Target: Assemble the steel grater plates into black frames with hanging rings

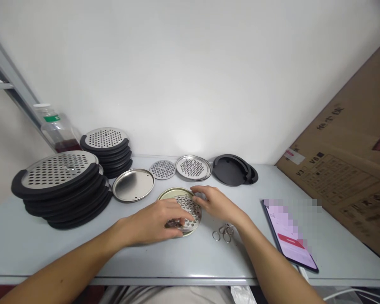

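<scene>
A round metal grater disc (190, 207) with raised teeth lies inside a shallow gold-coloured round lid (168, 193) on the table. My left hand (155, 221) covers its left side, fingers bent over the disc and thumb at the near rim. At the right rim, my right hand (215, 203) has its fingertips and thumb on the edge. Part of the lid is hidden under the left hand. Several small metal rings (224, 233) lie beside my right wrist. Behind are a plain silver lid (133, 185), a flat perforated disc (162, 169) and another grater in a silver rim (194, 167).
Two stacks of black-rimmed graters, a near stack (66, 198) and a far stack (106, 152), stand left, before a plastic bottle (58, 131). Black plastic holders (231, 171) sit by the wall. A phone (289, 238) and a cardboard box (345, 169) are on the right.
</scene>
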A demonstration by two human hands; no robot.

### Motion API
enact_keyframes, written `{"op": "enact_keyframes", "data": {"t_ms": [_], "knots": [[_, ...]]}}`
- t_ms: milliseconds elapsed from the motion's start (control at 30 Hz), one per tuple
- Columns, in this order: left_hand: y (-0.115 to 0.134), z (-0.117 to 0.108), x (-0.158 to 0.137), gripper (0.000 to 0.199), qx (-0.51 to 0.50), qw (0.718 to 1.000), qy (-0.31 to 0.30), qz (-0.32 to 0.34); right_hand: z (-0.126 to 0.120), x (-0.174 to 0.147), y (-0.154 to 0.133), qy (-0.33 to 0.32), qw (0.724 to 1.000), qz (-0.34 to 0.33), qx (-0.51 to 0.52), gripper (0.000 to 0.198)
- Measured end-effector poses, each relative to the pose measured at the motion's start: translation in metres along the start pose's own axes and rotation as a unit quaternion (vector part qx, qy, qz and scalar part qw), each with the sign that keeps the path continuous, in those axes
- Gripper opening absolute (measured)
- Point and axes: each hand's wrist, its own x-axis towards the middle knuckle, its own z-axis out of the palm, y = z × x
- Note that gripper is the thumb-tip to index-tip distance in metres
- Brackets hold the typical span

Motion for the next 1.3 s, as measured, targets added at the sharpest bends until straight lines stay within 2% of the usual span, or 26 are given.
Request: {"op": "enact_keyframes", "data": {"t_ms": [233, 433, 500, 600, 667, 733, 900, 1067, 1300], "knots": [[-0.007, 0.004, 0.002, 0.028, 0.012, 1.000, 0.002, -0.001, -0.001, -0.001, -0.004, -0.009, 1.000, -0.003, -0.001, 0.037], [-0.003, -0.004, 0.000, 0.022, -0.025, 0.999, 0.023, -0.006, 0.000, -0.006, -0.005, -0.040, 0.999, -0.022, -0.013, 0.052], [-0.005, -0.010, -0.002, 0.036, -0.018, 0.998, 0.047, -0.032, 0.000, -0.007, -0.005, -0.059, 0.998, -0.018, -0.010, 0.062], [-0.016, -0.019, -0.009, 0.082, 0.014, 0.994, 0.059, -0.091, 0.002, -0.008, -0.006, -0.090, 0.996, -0.009, -0.015, 0.085], [-0.026, -0.023, -0.015, 0.103, 0.031, 0.992, 0.035, -0.116, 0.004, -0.008, -0.007, -0.099, 0.995, -0.011, -0.028, 0.091], [-0.036, -0.024, -0.019, 0.112, 0.045, 0.990, 0.002, -0.131, 0.005, -0.008, -0.008, -0.105, 0.994, -0.016, -0.039, 0.091], [-0.044, -0.019, -0.022, 0.107, 0.053, 0.987, -0.043, -0.147, 0.007, -0.007, -0.011, -0.119, 0.992, -0.016, -0.041, 0.092], [-0.040, -0.020, -0.021, 0.100, 0.058, 0.985, -0.050, -0.154, 0.008, -0.007, -0.010, -0.123, 0.991, -0.018, -0.043, 0.091], [-0.043, -0.019, -0.021, 0.103, 0.055, 0.987, -0.039, -0.144, 0.011, -0.005, -0.010, -0.100, 0.993, -0.017, -0.063, 0.088]]}}
